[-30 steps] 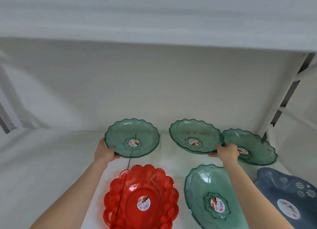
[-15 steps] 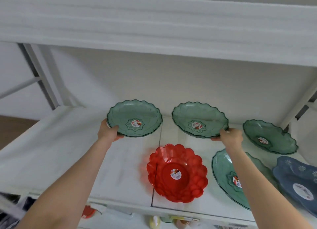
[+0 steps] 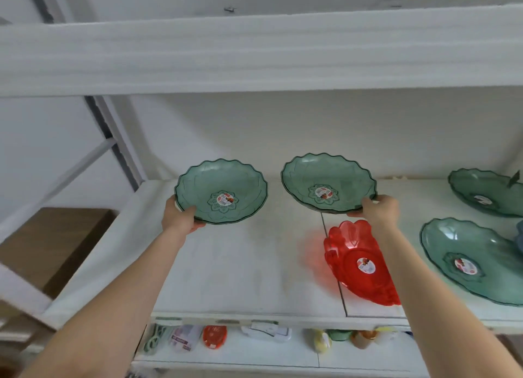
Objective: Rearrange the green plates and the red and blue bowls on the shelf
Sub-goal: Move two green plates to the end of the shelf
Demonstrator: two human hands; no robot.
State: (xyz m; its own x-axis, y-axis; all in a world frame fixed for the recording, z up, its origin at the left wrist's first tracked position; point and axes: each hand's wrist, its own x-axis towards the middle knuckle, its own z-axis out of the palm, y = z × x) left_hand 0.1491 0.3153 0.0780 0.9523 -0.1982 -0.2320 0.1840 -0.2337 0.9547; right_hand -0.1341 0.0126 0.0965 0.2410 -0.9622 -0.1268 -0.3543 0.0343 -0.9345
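Note:
My left hand (image 3: 181, 217) grips the near-left rim of a green scalloped plate (image 3: 222, 190), held tilted above the white shelf (image 3: 240, 264). My right hand (image 3: 377, 207) grips the near-right rim of a second green plate (image 3: 328, 186), also lifted. A red bowl (image 3: 358, 264) sits on the shelf below my right forearm, which covers part of it. Two more green plates lie at the right: one at the back (image 3: 485, 192), one nearer (image 3: 469, 260). Only a sliver of the blue bowl (image 3: 519, 237) shows at the right edge.
A white upper shelf board (image 3: 254, 54) hangs overhead. The shelf's grey left upright (image 3: 113, 139) stands at the left, with a brown box (image 3: 53, 244) beyond it. Small packaged items (image 3: 215, 336) lie on the shelf below.
Both hands have carried their green plates leftward, away from the plates at the right. The view has swung left and pulled back, so the lower shelf and brown box now show.

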